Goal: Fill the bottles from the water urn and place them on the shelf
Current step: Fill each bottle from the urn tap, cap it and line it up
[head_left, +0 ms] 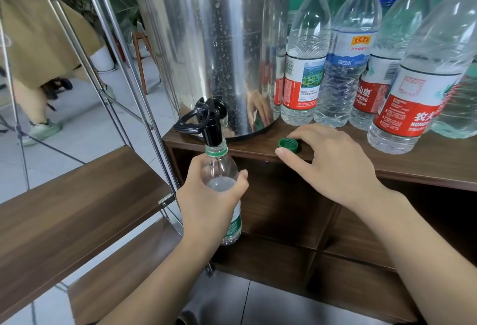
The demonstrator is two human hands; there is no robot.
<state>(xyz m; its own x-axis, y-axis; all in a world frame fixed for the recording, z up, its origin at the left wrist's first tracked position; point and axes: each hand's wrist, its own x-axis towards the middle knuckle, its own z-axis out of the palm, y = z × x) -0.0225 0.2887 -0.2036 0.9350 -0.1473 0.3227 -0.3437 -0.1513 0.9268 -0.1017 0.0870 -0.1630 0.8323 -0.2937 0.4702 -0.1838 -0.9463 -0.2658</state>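
Filling is in hand: the left hand wraps its fingers round the clear green-labelled plastic bottle, mouth seemingly under the steel urn's black tap, while the right hand, fingers loosely spread, reaches for the green screw cap at its fingertips, needed next for capping.

Glossy, droplet-beaded steel urn, clear plastic bottles, matt wood-grain cabinet top.

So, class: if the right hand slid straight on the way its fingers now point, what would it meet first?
The right hand points left along the wooden cabinet top. The small green plastic screw cap lies first in that line, just off the fingertips; whether they already touch is unclear.
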